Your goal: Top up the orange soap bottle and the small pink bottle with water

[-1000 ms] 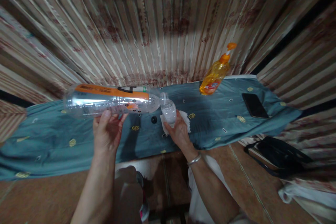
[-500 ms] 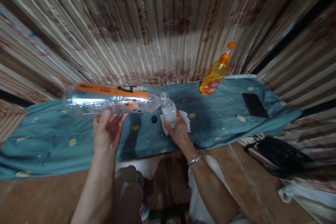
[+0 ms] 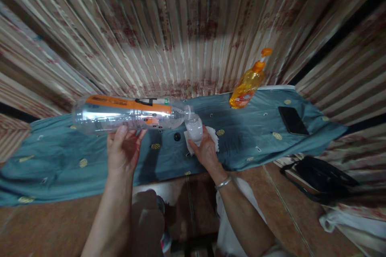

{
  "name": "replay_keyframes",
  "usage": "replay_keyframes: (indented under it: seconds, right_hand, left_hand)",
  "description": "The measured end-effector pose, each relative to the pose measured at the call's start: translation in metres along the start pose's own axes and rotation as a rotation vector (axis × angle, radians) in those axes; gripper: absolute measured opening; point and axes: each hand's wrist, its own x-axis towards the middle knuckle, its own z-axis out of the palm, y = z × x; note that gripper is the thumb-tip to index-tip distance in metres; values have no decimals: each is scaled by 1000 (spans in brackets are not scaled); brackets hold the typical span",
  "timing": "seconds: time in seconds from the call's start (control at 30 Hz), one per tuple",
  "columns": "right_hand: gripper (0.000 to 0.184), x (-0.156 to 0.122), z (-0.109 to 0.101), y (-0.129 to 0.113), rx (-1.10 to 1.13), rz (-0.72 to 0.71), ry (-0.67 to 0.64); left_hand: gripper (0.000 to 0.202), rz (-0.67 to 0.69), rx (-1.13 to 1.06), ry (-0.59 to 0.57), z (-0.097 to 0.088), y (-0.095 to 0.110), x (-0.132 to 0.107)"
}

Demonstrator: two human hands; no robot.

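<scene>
My left hand [image 3: 125, 148] holds a large clear plastic bottle [image 3: 126, 114] with an orange label from below, its fingers partly hidden behind it. The bottle lies nearly level, its open neck pointing right. That mouth meets the top of a small clear bottle [image 3: 194, 128], which my right hand [image 3: 206, 146] grips around its right side. Whether liquid is flowing between them I cannot make out. Under the small bottle is a white paper tissue [image 3: 214, 136]. A small round black cap [image 3: 177, 137] lies on the cloth between my hands.
A teal cloth with yellow pineapples [image 3: 241, 128] covers the narrow table. An orange pump bottle [image 3: 245, 88] stands at its back edge, a black phone [image 3: 293, 120] to the right. Behind hangs a striped curtain [image 3: 181, 28]. A black bag [image 3: 322, 174] is at lower right.
</scene>
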Motion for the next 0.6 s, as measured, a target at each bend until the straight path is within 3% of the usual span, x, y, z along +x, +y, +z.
replay_keyframes:
  seconds: [0.6]
  right_hand:
    - [69, 0, 0, 0, 2, -13, 13]
  left_hand:
    - [45, 8, -53, -4, 2, 0, 2]
